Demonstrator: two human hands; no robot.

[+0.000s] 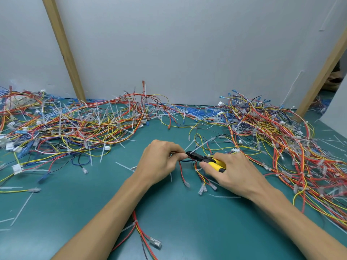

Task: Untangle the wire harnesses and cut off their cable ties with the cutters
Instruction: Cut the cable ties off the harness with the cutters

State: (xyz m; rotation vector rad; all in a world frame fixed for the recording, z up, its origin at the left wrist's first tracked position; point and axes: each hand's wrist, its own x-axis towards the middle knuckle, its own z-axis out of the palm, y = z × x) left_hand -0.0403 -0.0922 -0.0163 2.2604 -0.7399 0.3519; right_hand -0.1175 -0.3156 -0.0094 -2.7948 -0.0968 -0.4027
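Teal worktop (169, 231) under tangled wire harnesses (75, 124).
Pinching one harness (186, 161) taut in left hand (159, 162), for yellow-handled cutters (202, 158) gripped in right hand (234, 175).

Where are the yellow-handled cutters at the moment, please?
In the head view the cutters sit just right of centre, gripped in the right hand, their black tip pointing left toward the wires pinched by the left hand.

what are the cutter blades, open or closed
Cannot tell: the black head of the cutters is blurred beside the left hand, which pinches a wire harness. The right hand grips the yellow handles, close together.
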